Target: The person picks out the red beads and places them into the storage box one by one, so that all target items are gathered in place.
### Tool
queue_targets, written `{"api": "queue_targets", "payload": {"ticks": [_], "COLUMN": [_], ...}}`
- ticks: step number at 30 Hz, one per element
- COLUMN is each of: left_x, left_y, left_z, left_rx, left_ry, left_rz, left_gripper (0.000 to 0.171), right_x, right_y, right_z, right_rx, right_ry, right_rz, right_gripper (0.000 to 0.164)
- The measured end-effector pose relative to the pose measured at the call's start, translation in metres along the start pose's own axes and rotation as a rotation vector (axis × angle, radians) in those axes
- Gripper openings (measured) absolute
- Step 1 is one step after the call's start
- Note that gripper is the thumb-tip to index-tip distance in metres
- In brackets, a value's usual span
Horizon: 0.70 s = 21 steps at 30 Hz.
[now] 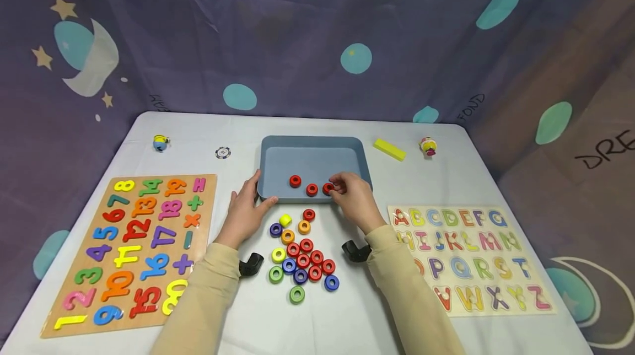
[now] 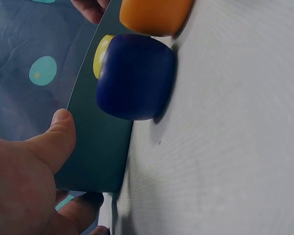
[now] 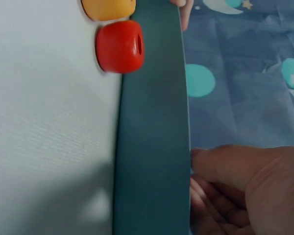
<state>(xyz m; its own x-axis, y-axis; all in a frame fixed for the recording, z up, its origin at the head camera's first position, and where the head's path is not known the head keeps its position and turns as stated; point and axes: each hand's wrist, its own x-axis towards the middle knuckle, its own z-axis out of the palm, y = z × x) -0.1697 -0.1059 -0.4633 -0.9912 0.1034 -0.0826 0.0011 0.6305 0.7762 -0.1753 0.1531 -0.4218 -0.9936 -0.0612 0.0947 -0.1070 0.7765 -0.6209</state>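
A grey-blue tray (image 1: 312, 165) lies at the back middle of the table. My left hand (image 1: 245, 209) grips its near left corner, thumb at the front wall (image 2: 95, 142) and fingers round the side. Inside the tray, my right hand (image 1: 353, 198) pinches a red bead (image 1: 327, 188) near the front wall. Two more red beads, one (image 1: 295, 181) to the left and one (image 1: 311, 189) nearer, sit beside it. In the right wrist view, the tray wall hides my right fingertips. Before the tray lie several loose beads, among them a red one (image 1: 308, 215) and a dark blue one (image 2: 137, 77).
A wooden number board (image 1: 210, 195) lies on the left and a letter board (image 1: 471, 222) on the right. Along the back are a small figure (image 1: 160, 143), a poker chip (image 1: 223, 152), a yellow block (image 1: 389, 149) and another figure (image 1: 428, 146).
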Motion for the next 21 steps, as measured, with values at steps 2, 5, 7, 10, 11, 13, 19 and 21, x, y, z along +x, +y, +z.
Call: {"api": "queue_targets", "payload": {"ticks": [2,5,7,10,11,13,19,21], "left_x": [0.000,0.000,0.000,0.000,0.000,0.000,-0.001,-0.001], "left_y": [0.001,0.001,0.001,0.001,0.001,0.001,0.000,-0.001], "left_z": [-0.001,-0.001,-0.001,-0.001,-0.001,0.000,0.000,0.000], "left_rx": [-0.002,-0.005,-0.007,-0.008,-0.007,-0.008,-0.006,-0.008], "left_ry": [0.001,0.002,0.006,0.006,0.006,0.004,0.001,0.000], "left_rz": [0.002,0.003,0.006,0.009,0.010,0.010,0.003,0.005], "left_gripper": [0.084,0.085,0.085,0.085,0.085,0.085,0.085,0.085], "right_x": [-0.006,-0.017,-0.027,-0.044,-0.050,-0.063,-0.098,-0.106], "right_y": [-0.001,-0.004,-0.006,-0.007,-0.007,-0.006,-0.001,-0.001], "right_z": [-0.002,-0.004,-0.005,-0.007,-0.007,-0.008,-0.006,-0.005], "right_rx": [0.015,0.043,0.066,0.097,0.104,0.105,0.089,0.082], "right_ry": [0.020,0.037,0.020,-0.068,-0.110,-0.200,-0.396,-0.423], "right_rz": [-0.014,-0.049,-0.082,-0.113,-0.118,-0.112,-0.088,-0.080], "right_gripper": [0.022,0.020,0.019,0.020,0.020,0.020,0.021,0.020]}}
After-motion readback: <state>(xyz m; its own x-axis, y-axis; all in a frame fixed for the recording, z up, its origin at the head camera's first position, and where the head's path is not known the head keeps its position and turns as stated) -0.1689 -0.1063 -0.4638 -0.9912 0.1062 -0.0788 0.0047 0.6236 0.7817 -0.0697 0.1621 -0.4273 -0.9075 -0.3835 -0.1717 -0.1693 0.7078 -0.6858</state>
